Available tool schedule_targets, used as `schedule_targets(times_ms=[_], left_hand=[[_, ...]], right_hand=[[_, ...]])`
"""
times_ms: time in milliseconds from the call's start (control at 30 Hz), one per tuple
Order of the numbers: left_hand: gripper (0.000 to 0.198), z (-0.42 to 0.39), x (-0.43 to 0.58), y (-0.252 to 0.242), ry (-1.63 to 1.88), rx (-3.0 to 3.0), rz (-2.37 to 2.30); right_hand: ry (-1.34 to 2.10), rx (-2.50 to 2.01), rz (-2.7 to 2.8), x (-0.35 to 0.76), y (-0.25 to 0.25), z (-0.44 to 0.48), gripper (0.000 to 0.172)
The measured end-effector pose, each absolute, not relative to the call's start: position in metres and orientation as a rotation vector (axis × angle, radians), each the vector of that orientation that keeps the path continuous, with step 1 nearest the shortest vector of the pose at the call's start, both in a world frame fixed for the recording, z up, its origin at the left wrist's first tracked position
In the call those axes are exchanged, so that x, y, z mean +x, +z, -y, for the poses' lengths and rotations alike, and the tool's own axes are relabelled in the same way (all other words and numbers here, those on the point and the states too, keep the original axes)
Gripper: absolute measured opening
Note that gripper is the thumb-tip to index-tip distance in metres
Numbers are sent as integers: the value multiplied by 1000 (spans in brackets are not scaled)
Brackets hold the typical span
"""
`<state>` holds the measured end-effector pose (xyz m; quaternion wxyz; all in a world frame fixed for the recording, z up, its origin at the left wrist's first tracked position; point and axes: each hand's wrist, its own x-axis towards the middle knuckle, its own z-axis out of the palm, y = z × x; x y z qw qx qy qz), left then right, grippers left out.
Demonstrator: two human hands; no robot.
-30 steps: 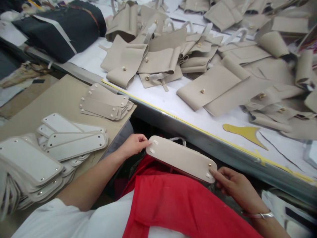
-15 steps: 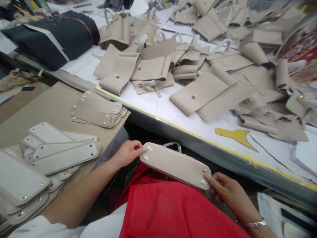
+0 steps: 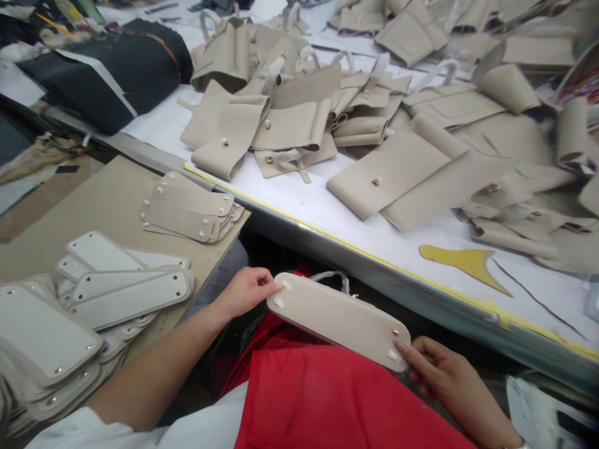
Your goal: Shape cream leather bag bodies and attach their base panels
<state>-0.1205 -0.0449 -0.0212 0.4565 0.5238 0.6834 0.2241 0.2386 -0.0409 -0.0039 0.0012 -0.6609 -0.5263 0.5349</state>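
Between my hands, over my lap, is a beige handbag (image 3: pixel 337 318) with its long rounded base facing me. A plastic-wrapped handle shows behind its far edge; the rest of the bag is hidden. My left hand (image 3: pixel 250 290) pinches the left end, close to two small white tabs. At the right end my right hand (image 3: pixel 437 368) grips the edge, its thumb near a bare gold stud (image 3: pixel 395 333) and another white tab (image 3: pixel 394 355). Some fingers of the right hand are hidden behind the bag.
Many beige bags (image 3: pixel 290 125) cover the white-topped table ahead, with a yellow template (image 3: pixel 461 263) near its edge. On the brown board to my left lie beige strips (image 3: pixel 182 209) with white tabs and a stack of white-faced panels (image 3: pixel 44 333). A black roll (image 3: pixel 116 75) lies far left.
The view has turned slightly left, so the surroundings shift rightward. Both hands keep their hold on the handbag, which stays at nearly the same tilt.
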Motion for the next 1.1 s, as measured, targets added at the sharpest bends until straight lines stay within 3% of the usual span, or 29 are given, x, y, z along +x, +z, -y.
schedule_targets(times_ms=[233,400,467,567,1100], left_hand=[[35,45,-122,-19,499,1356,-1699],[38,45,-123,-21,418,1432,-1734],[38,45,-122,-21,410,1444,-1731],[39,45,-121,-21,408,1459,-1732],[37,50,-123,-22,519,1468,-1750]], right_hand=[[1573,-2102,1790,241,-1,38,45],[771,-1977,2187,221,20,34,39],[588,-1680,2426,197,23,31,52],[573,-1309,2732,160,16,29,69],[562,-1304,2749,134,-5,30,69]])
